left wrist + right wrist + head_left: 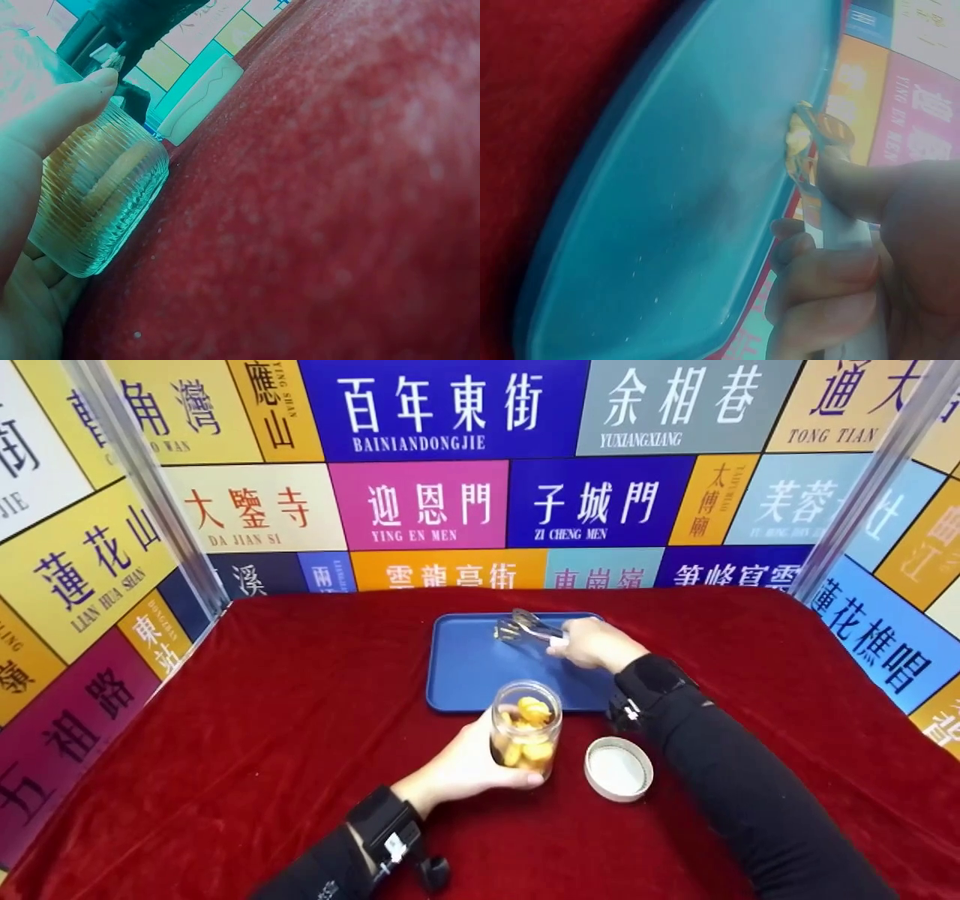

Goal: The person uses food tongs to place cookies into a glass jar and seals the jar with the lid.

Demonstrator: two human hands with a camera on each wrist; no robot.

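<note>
My left hand (469, 763) grips a clear glass jar (552, 744) holding several yellow food pieces (534, 711). In the left wrist view the thumb lies across the ribbed glass of the jar (112, 199), whose base is close over the red cloth. Over the far part of a blue tray (461, 667), my right hand (598, 643) holds metal tongs (534, 628), fingers curled round the handle. A small yellow piece (798, 138) sits between the tong ends in the right wrist view. The jar's mouth has no lid on it.
A round pale lid (619, 769) lies on the red cloth (247, 780) to the right of the jar, beside my right forearm. Behind the table stands a wall of coloured panels (420, 502) with lettering, and metal posts (161, 487) rise at the corners.
</note>
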